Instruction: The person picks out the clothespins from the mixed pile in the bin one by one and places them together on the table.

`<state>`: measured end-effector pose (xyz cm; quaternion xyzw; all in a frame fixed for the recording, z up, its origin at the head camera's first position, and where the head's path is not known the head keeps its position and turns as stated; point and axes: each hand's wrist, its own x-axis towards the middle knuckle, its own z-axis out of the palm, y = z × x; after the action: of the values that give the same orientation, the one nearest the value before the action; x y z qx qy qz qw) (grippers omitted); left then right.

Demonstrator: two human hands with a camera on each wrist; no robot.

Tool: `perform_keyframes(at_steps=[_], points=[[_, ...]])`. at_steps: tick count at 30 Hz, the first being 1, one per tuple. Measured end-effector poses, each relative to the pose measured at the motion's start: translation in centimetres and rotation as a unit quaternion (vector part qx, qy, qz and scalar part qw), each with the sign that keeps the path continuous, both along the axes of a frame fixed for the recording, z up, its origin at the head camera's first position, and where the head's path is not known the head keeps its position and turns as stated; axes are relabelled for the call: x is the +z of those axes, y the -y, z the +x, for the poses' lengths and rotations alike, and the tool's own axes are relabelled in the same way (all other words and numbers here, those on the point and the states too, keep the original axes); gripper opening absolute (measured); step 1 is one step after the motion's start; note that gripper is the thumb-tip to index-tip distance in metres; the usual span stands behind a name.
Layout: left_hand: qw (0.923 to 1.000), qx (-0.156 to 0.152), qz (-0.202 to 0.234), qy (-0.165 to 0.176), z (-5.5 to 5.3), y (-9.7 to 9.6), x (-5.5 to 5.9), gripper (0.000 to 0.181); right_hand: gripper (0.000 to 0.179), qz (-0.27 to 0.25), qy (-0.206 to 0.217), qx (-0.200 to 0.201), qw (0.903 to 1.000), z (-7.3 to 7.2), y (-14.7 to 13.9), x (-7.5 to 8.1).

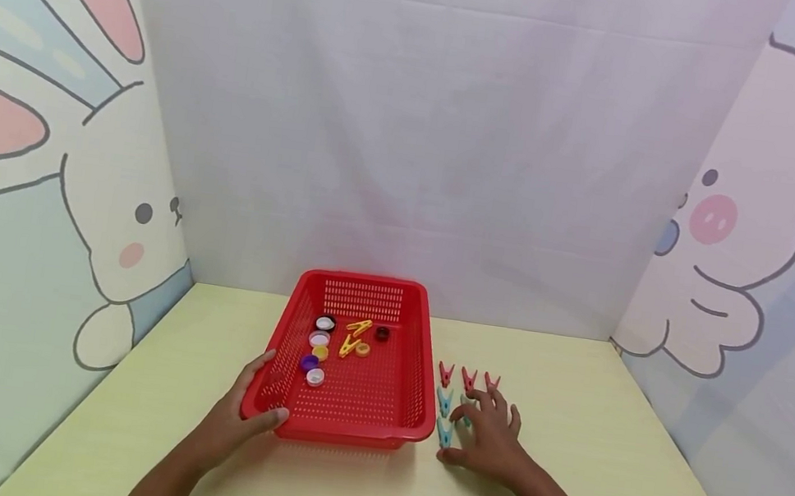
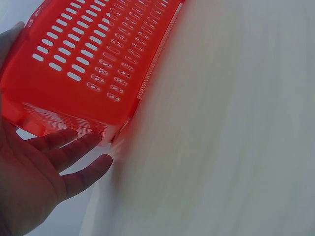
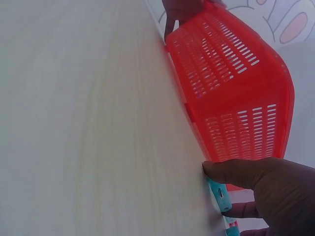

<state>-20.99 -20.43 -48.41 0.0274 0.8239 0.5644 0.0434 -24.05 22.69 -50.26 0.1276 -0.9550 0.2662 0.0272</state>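
In the head view my left hand (image 1: pixel 233 416) grips the near left corner of a red plastic basket (image 1: pixel 345 429), thumb over the rim and fingers along the outer wall. The left wrist view shows those fingers (image 2: pixel 74 150) beside the slotted side. My right hand (image 1: pixel 490 440) hovers low over blue clothespins, fingers spread and bent. Its thumb lies at the near end of one blue clothespin (image 1: pixel 445 433), and a fingertip is close to its other end. Another blue clothespin (image 1: pixel 444 403) lies just beyond; a third is partly hidden under the fingers.
Three red clothespins (image 1: pixel 468 379) lie in a row on the pale table (image 1: pixel 568 434), beyond the blue ones. Inside the basket are two yellow clothespins (image 1: pixel 350 346) and several bottle caps, among them a purple cap (image 1: pixel 309 363). A curtain (image 1: pixel 426 136) hangs behind the table.
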Motion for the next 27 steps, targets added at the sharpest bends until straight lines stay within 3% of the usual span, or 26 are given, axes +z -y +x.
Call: perform_keyframes(at_steps=[16,27], points=[[1.0000,0.001,0.009,0.003,0.1,0.1,-0.2,0.114,0.057,0.007,0.003,0.008,0.9999,-0.1,-0.2,0.1],[0.9999,-0.002,0.012,0.003,0.0,0.0,0.0,0.113,0.073,-0.026,-0.012,0.012,0.9995,0.1,-0.5,3.1]])
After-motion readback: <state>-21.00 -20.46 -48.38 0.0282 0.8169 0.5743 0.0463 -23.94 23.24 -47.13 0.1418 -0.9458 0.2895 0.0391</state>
